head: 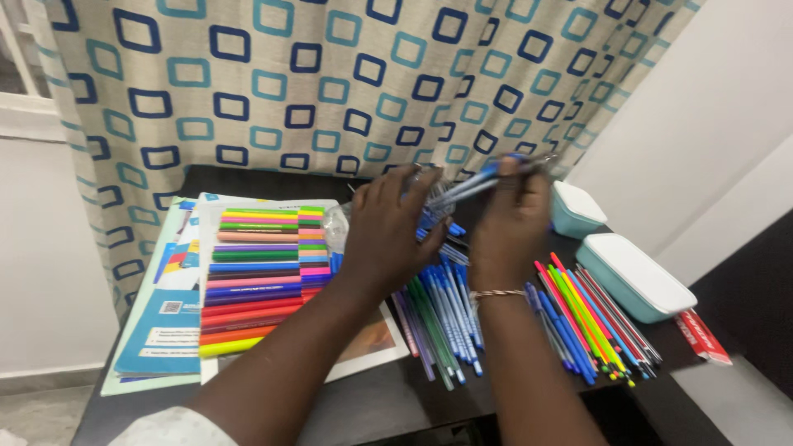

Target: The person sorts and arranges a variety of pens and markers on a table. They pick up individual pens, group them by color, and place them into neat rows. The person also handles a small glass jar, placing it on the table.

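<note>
Hands: we see the left hand (388, 227) and the right hand (510, 216) raised together above the desk (372, 409), both clenched on a bundle of blue pens (483, 177) that points up and to the right.
Below the hands: more blue pens (450, 301) lie loose in a fan on the desk.
Left: a flat set of marker pens (256, 277) in many colours rests on booklets (161, 318), just beside the left wrist.
Right: a spread of coloured pencils (591, 318) lies near the right forearm; behind it stand 2 teal boxes with white lids (632, 277).
Back edge: a patterned curtain (330, 74) hangs close behind the desk.
Open room: we find bare dark desk only along the front edge, between the forearms.
</note>
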